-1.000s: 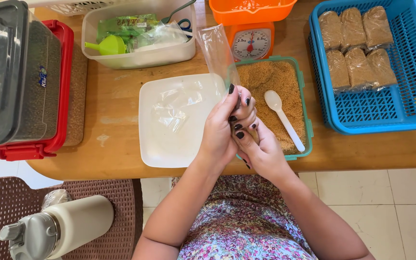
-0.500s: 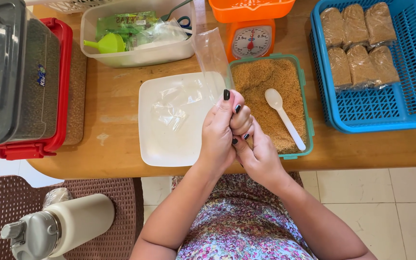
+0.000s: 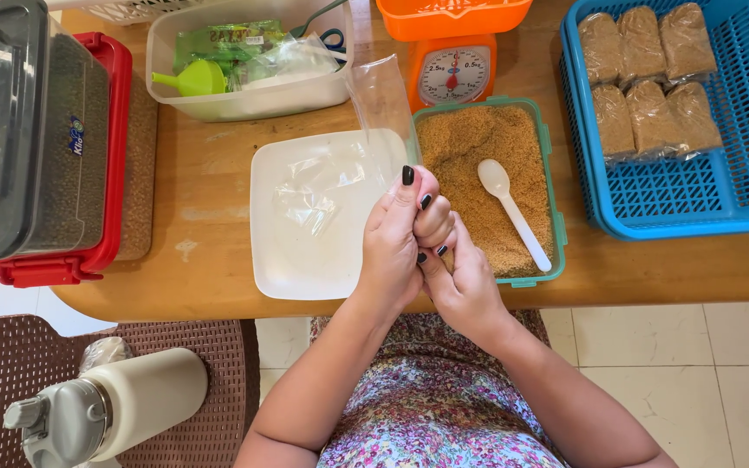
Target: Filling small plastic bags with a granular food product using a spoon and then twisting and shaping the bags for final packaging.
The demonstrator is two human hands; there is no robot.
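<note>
Fingers of our left hand (image 3: pixel 394 251) and right hand (image 3: pixel 459 282) press together around the lower end of a clear plastic bag (image 3: pixel 381 100), pinching it between them. We hold the bag upright over the wooden table (image 3: pixel 210 173), its open top rising between the white tray (image 3: pixel 305 251) and the green-rimmed container (image 3: pixel 548 173) of brown granules, where a white spoon (image 3: pixel 511 212) lies. Filled packets sit in the blue basket (image 3: pixel 695 195) well apart.

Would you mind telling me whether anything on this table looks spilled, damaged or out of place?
Nothing stands out. The crumbs stay inside their green tub, the spoon rests on them, and the filled packs lie in the blue basket.
</note>
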